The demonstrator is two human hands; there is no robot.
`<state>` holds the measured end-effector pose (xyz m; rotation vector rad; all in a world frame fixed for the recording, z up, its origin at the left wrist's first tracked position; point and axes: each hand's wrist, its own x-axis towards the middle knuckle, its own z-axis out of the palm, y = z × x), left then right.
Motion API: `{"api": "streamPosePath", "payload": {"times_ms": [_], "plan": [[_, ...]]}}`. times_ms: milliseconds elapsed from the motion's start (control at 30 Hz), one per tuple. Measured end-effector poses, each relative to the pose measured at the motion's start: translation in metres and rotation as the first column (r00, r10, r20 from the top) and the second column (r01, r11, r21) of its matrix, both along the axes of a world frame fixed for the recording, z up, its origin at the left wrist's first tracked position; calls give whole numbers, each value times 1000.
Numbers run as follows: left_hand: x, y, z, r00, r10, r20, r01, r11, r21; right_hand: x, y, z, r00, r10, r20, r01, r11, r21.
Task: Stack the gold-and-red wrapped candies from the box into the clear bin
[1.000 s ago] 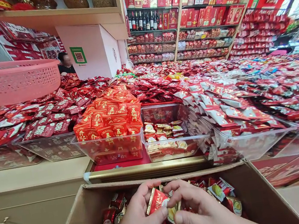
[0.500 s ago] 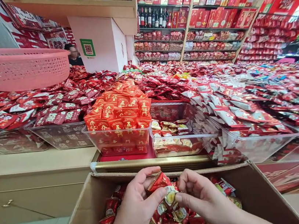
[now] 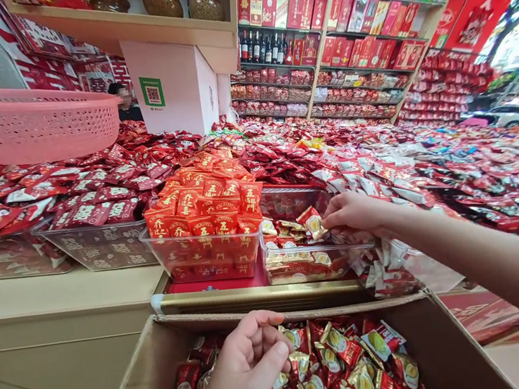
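Note:
My right hand reaches forward over a clear plastic bin and pinches a small red-and-gold candy packet just above the packets lying in it. My left hand hovers over an open cardboard box full of the same red-and-gold packets. Its fingers are loosely curled with the thumb near the fingertips, and I see nothing held in them.
A clear bin of red packets stands left of the bin I reach into. More bins of red sweets cover the counter. A pink basket sits at left. Shelves of red boxes line the back. A person is behind the counter.
My right hand has left the box and moved forward to the clear bin, carrying a packet. My left hand stays over the box and no longer holds the packet.

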<state>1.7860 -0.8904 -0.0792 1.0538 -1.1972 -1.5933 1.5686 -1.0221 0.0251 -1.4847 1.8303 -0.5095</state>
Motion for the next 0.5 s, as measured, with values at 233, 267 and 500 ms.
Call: {"api": "streamPosePath", "payload": {"times_ms": [233, 267, 500], "plan": [[0, 2, -5, 989, -30, 142, 31, 999, -5, 11, -32, -29, 998, -12, -61, 31, 949, 313], [0, 2, -6, 984, -49, 172, 52, 999, -14, 12, -34, -32, 998, 0, -66, 21, 945, 327], [-1, 5, -3, 930, -125, 347, 155, 986, -62, 8, -38, -48, 964, 171, -205, -82, 920, 382]]}}
